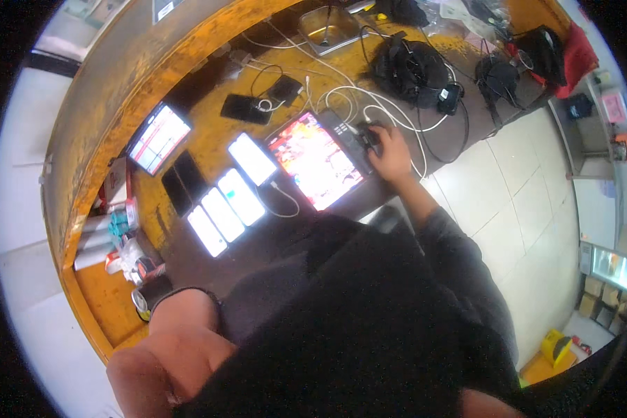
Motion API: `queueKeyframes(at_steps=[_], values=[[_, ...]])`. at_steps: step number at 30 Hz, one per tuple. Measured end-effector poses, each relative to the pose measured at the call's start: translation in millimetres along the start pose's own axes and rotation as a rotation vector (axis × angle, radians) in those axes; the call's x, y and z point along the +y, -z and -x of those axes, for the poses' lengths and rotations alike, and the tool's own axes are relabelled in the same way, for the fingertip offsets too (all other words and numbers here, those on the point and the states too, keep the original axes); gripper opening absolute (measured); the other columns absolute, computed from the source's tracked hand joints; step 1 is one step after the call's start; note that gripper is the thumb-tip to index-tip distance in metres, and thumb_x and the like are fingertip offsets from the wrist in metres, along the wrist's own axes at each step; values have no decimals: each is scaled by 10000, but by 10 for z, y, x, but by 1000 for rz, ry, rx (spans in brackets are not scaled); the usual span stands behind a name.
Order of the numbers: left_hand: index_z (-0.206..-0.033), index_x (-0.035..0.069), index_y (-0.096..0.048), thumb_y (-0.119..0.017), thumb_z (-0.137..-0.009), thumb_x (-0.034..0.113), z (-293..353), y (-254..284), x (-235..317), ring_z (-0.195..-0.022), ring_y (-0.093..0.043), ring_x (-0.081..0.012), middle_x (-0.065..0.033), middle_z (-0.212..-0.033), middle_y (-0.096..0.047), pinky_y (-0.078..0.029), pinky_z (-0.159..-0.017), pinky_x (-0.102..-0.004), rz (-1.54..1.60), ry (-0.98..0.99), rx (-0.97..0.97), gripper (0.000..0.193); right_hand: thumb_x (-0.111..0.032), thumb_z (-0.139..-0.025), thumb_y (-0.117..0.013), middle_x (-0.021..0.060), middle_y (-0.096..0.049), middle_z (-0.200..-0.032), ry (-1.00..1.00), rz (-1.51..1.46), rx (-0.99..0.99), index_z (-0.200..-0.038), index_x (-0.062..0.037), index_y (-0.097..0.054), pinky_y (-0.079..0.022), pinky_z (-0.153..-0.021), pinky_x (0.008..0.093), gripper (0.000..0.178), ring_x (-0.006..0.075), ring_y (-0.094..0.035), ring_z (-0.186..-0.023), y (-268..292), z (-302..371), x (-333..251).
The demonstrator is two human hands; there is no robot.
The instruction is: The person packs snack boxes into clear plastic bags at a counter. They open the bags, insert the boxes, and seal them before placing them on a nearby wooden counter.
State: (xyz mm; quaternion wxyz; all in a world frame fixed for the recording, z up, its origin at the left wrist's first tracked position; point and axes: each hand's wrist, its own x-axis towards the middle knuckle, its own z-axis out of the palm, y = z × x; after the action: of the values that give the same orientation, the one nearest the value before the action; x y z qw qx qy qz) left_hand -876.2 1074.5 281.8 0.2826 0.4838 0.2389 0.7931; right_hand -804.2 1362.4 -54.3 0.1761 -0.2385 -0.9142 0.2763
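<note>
My right hand (pixel 391 155) reaches in from the right, its fingers curled round a small dark device (pixel 370 137) at the edge of the counter. What kind of device it is, I cannot make out. Right beside it lies a large lit tablet-like screen (pixel 315 161) showing a bright red and white picture. Further left rest several lit phones, among them a phone (pixel 252 159) close to the screen and a phone (pixel 207 230) nearer to me. Bare skin (pixel 181 327) shows at the lower left without any fingers; my left hand cannot be picked out.
White cables (pixel 341 90) run across the yellow worn counter (pixel 212 111). Dark phones (pixel 247 109), a tilted screen (pixel 159 138), a metal tray (pixel 327 29) and a black bundle of straps (pixel 411 68) lie around. Packets and a can (pixel 140 301) stand at left. Tiled floor (pixel 515 202) is at right.
</note>
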Motion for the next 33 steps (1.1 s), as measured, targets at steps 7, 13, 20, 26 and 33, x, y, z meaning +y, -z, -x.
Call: queueKeyframes(at_steps=[7,13,20,26,33], values=[[-1027,21,-474,-600,-868,106,-61,136,-82,-903,-566,-265,-149,-921,-550,-461,-874,-406,113,0,-50,220,-185,-723,-677,194,-497,-1226,5,-25,-52,-1239,-189,-524,-427,-957,454,539,385,-498,-1138,-3,-15,29],[-1057,-4,-490,-578,-905,146,46,640,52,-892,-613,-302,-192,-911,-596,-508,-872,-448,313,107,-212,231,-174,-721,-670,203,-493,-1236,-33,-41,-43,-1238,-179,-524,-423,-962,450,537,382,-494,-1146,42,3,39],[-1071,71,-619,-564,-824,-24,253,2051,-986,-952,-583,-157,-68,-1016,-620,-466,-836,-303,-981,1134,-25,271,-164,-712,-671,161,-480,-1278,-21,-44,-61,-1216,-168,-540,-441,-942,441,520,369,-507,-1137,63,-41,-12],[-1230,68,-553,-587,-860,126,753,4135,-1758,-1069,-551,-332,-154,-1198,-563,-410,-971,-446,-1981,544,245,376,-163,-713,-676,169,-465,-1283,-86,-39,-119,-1229,-194,-530,-446,-930,437,536,365,-505,-1125,95,-41,-15],[-1352,71,-472,-520,-911,265,1215,5199,-1797,-1145,-523,-395,-211,-1295,-534,-383,-1016,-485,-2082,962,160,484,-185,-728,-684,178,-468,-1281,-89,-64,-158,-1235,-173,-536,-423,-968,442,528,366,-475,-1182,171,-82,-33]])
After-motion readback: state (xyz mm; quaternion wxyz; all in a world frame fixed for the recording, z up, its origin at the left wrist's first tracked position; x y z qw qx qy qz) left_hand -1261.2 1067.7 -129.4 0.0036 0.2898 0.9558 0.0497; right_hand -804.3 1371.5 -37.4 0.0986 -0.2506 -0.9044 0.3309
